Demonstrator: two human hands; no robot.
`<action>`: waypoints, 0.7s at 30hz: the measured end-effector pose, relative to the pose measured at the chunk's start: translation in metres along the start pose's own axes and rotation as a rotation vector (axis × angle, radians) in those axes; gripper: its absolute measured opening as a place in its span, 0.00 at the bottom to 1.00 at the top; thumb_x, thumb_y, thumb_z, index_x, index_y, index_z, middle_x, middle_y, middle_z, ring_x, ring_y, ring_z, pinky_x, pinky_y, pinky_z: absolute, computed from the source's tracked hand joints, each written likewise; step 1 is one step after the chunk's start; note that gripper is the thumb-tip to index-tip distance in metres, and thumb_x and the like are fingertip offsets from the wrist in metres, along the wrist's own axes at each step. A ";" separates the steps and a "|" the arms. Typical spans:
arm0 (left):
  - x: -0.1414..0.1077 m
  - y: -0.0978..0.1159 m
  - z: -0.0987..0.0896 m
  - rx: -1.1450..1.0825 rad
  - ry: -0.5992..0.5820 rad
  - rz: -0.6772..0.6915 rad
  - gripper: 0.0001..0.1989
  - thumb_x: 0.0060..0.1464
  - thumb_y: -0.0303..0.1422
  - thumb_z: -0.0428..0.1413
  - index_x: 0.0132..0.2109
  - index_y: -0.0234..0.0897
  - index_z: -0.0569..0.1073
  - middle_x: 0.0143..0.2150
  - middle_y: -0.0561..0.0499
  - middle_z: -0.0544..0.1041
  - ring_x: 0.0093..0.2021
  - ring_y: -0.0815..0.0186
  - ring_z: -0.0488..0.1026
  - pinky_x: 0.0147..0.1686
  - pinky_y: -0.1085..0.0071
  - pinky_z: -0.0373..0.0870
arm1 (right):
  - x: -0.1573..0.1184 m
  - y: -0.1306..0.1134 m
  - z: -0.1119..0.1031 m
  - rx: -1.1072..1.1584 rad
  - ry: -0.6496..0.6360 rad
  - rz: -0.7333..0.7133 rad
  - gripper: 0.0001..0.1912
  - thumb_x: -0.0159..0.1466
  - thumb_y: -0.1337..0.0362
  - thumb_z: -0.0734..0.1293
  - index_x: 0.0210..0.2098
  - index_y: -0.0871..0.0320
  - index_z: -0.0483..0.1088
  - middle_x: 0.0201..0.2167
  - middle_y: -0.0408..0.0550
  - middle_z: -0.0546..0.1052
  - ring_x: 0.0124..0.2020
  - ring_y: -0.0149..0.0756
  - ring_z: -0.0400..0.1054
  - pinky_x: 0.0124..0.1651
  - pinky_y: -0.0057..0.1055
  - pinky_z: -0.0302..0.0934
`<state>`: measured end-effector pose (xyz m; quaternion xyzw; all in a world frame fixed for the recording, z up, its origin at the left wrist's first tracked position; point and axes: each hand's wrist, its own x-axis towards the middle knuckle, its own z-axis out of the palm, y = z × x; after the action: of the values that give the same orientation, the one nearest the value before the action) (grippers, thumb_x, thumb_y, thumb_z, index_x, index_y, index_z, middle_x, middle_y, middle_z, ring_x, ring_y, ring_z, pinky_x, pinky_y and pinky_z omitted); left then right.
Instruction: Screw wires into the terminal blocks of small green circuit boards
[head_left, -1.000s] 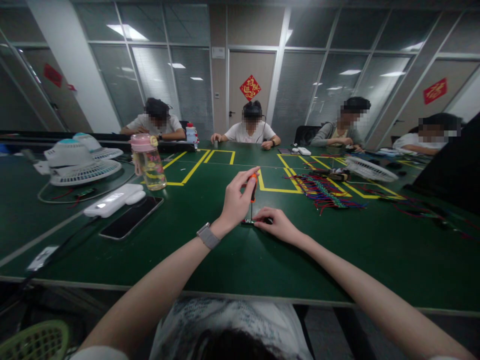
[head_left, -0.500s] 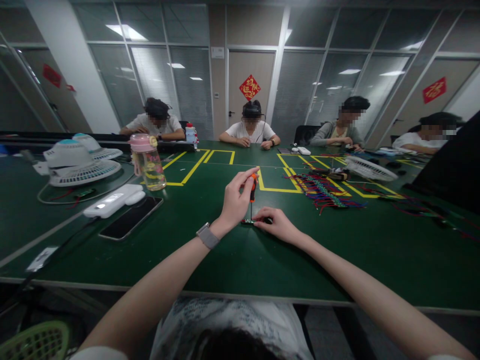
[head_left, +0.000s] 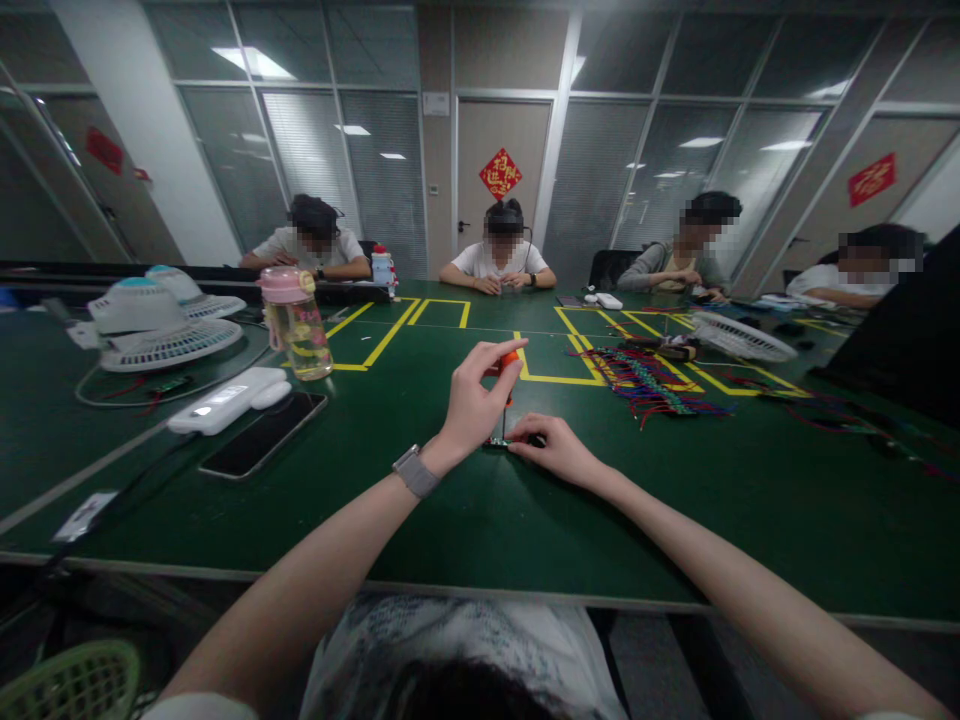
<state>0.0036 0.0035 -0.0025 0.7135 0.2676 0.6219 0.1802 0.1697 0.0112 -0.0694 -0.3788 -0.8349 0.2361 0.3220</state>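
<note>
My left hand (head_left: 480, 395) grips the orange handle of an upright screwdriver (head_left: 511, 358), thumb and fingers around its top. The thin shaft points down to a small green circuit board (head_left: 496, 442) lying on the table. My right hand (head_left: 553, 447) rests on the tabletop with thumb and index finger pinched at the board's right edge. A small dark thing shows beneath its fingers, too hidden to name. Where exactly the screwdriver tip touches the board is too small to tell.
To the left are a phone (head_left: 262, 436), a white power strip (head_left: 229, 400), a pink-lidded bottle (head_left: 298, 330) and white fans (head_left: 161, 325). Wired circuit boards (head_left: 652, 380) lie to the right by yellow tape. Several people sit across the green table (head_left: 420, 540).
My left thumb and fingers have shifted slightly around the screwdriver handle, the thumb moving right across it. My right hand and the circuit board stay in place.
</note>
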 end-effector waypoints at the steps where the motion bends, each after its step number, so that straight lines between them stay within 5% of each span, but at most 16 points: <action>1: 0.000 0.000 0.000 0.032 0.026 0.006 0.11 0.59 0.34 0.53 0.48 0.41 0.74 0.40 0.49 0.71 0.40 0.68 0.71 0.40 0.73 0.70 | 0.000 0.000 0.000 -0.001 0.001 -0.003 0.07 0.59 0.67 0.68 0.36 0.60 0.77 0.32 0.49 0.75 0.33 0.34 0.69 0.39 0.32 0.64; 9: 0.001 0.001 -0.002 -0.026 -0.015 0.003 0.15 0.63 0.32 0.47 0.54 0.41 0.71 0.46 0.48 0.73 0.42 0.69 0.72 0.41 0.73 0.70 | 0.000 0.002 0.000 -0.004 -0.002 -0.009 0.07 0.59 0.66 0.68 0.37 0.60 0.78 0.32 0.49 0.75 0.33 0.34 0.69 0.40 0.32 0.64; 21: 0.001 0.002 -0.003 0.080 0.031 0.023 0.10 0.59 0.33 0.53 0.47 0.40 0.75 0.42 0.49 0.69 0.42 0.68 0.70 0.42 0.73 0.69 | 0.000 0.002 0.000 -0.004 0.002 0.000 0.07 0.59 0.66 0.68 0.36 0.60 0.77 0.32 0.49 0.75 0.33 0.34 0.69 0.39 0.32 0.64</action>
<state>0.0011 0.0021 0.0001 0.7135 0.2869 0.6237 0.1400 0.1702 0.0123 -0.0708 -0.3795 -0.8352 0.2341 0.3220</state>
